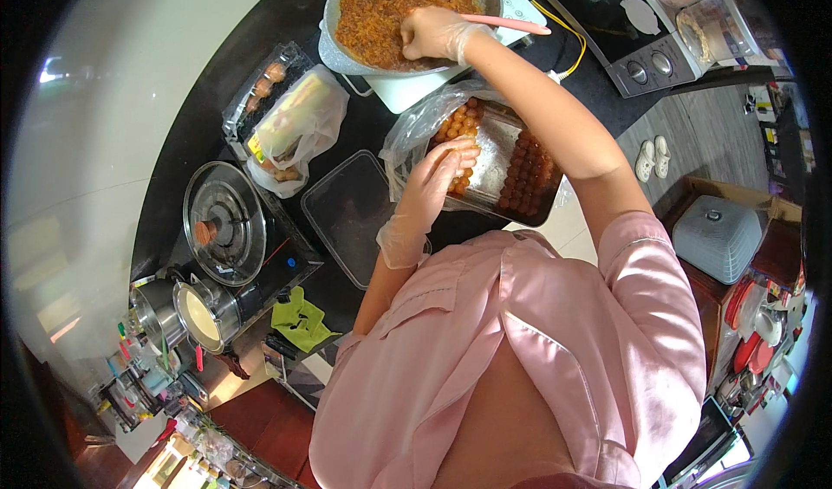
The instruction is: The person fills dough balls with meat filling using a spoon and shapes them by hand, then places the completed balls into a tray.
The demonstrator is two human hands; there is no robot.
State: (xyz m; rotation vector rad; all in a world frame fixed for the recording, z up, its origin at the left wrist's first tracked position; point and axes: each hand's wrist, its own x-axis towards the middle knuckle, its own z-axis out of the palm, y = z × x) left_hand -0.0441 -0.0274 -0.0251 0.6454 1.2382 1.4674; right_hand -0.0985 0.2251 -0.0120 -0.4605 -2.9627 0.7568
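Note:
A grey pan (324,49) at the far side holds an orange-brown shredded mixture (373,17). My right hand (436,37), in a clear glove, reaches into it, with curled fingers closed on some of the mixture. Beside this hand, a pink-handled utensil (520,25) slants over the pan's rim. Nearer to me is a metal tray (494,147) with rows of orange balls (458,123) on the left and darker brown balls (526,173) on the right. My gloved left hand (429,181) hovers at the tray's left side, its fingers stretched over the orange balls. Its palm is partly hidden.
Under the pan sits a white cooktop (403,95). Left of the tray are a clear plastic lid (347,216), a bagged food pack (299,121) and an egg carton (264,86). A glass pot lid (224,222) lies farther left; a microwave oven (624,34) stands at the far right.

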